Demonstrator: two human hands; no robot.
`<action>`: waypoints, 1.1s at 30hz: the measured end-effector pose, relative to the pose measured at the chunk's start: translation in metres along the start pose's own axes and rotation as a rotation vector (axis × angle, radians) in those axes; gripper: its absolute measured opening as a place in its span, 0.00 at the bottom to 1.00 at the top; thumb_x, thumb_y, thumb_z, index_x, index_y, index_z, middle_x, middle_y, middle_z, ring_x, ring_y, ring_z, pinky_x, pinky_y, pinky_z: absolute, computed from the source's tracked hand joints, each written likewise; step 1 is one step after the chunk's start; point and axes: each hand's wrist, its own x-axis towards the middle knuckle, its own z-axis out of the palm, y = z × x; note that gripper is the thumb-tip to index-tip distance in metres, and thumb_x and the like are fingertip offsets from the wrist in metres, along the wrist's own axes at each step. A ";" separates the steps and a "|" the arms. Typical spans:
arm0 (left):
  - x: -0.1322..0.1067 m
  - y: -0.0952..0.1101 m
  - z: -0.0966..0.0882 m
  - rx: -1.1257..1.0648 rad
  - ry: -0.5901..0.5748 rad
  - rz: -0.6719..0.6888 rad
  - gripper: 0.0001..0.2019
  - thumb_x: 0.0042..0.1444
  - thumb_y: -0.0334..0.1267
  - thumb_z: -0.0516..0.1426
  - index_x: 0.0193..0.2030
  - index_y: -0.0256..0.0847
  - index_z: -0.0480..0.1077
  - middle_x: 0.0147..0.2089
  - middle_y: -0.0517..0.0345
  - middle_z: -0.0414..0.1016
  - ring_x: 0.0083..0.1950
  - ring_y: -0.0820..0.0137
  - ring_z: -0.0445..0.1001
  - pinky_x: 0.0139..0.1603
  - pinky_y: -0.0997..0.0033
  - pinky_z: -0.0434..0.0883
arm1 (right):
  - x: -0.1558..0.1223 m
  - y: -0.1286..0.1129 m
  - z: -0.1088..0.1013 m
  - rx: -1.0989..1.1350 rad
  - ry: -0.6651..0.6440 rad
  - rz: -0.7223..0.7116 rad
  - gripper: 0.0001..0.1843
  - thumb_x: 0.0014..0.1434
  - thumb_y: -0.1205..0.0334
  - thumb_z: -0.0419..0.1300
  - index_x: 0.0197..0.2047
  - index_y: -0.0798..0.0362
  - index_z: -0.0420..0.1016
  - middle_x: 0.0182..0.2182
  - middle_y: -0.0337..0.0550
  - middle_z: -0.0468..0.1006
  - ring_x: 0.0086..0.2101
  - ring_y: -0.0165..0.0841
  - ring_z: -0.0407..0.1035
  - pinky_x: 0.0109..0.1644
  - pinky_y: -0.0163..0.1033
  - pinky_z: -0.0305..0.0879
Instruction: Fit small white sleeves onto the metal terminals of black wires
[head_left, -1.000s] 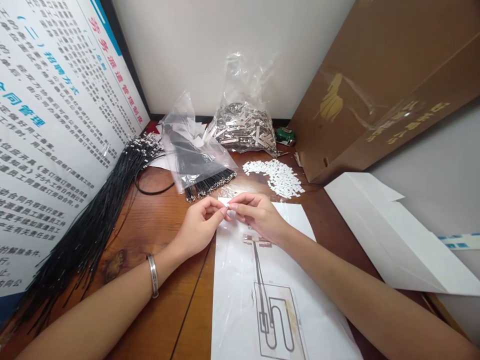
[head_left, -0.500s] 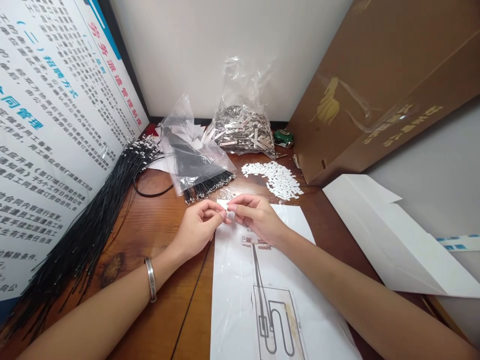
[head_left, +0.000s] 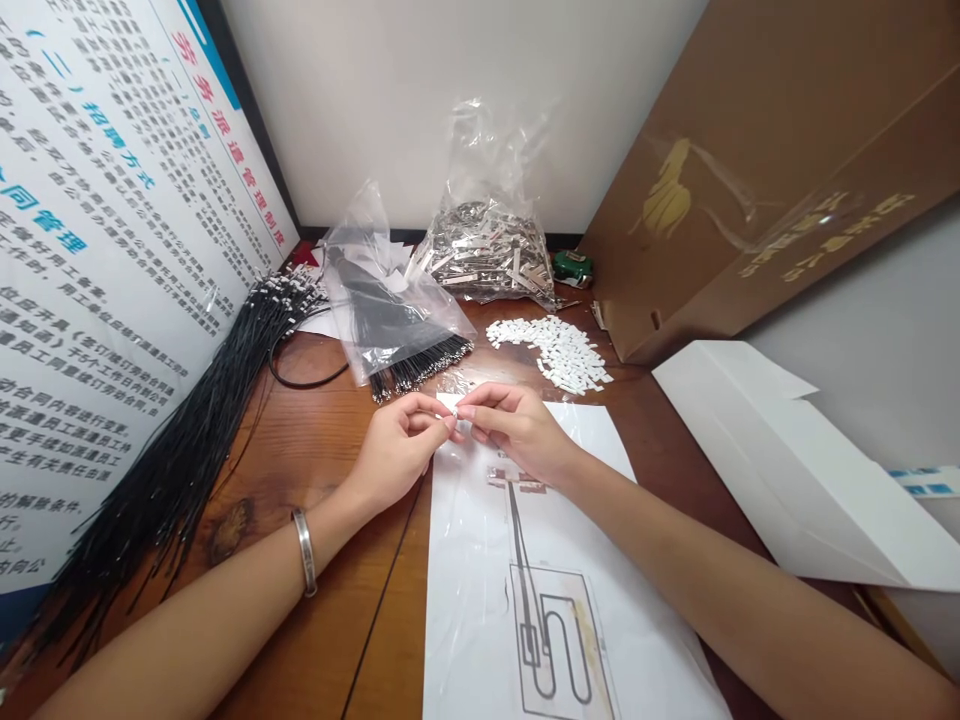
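Note:
My left hand and my right hand meet fingertip to fingertip above the top edge of a laminated drawing sheet. Both pinch one small white piece between thumb and forefinger. A metal bracelet circles my left wrist. The sheet shows a looped cable drawing and lies flat on the wooden table. A pile of small white pieces lies just beyond my right hand.
A bundle of black cables fans along the left, against a printed board. Two plastic bags stand at the back: one with black cables, one with metal clips. A brown carton and white folded card fill the right.

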 end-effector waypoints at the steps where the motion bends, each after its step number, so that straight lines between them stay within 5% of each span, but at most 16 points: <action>1: 0.000 0.000 0.000 0.005 -0.002 -0.003 0.12 0.50 0.43 0.61 0.33 0.36 0.68 0.28 0.55 0.79 0.16 0.81 0.58 0.17 0.78 0.55 | 0.000 0.000 0.000 0.002 0.001 -0.003 0.11 0.44 0.56 0.71 0.28 0.53 0.77 0.23 0.37 0.74 0.21 0.25 0.61 0.24 0.35 0.49; 16: 0.000 0.001 -0.001 -0.031 0.019 -0.009 0.14 0.45 0.44 0.66 0.29 0.35 0.71 0.26 0.55 0.78 0.17 0.80 0.59 0.18 0.77 0.56 | -0.002 -0.002 0.002 -0.023 -0.011 -0.018 0.10 0.46 0.57 0.70 0.29 0.53 0.76 0.23 0.38 0.75 0.20 0.25 0.59 0.23 0.35 0.48; 33: -0.001 -0.003 -0.001 -0.006 0.001 0.043 0.13 0.51 0.45 0.61 0.32 0.36 0.69 0.28 0.55 0.78 0.18 0.80 0.62 0.19 0.77 0.59 | -0.001 -0.005 0.001 -0.049 -0.003 0.022 0.10 0.45 0.56 0.71 0.28 0.53 0.79 0.22 0.37 0.73 0.21 0.25 0.60 0.22 0.35 0.48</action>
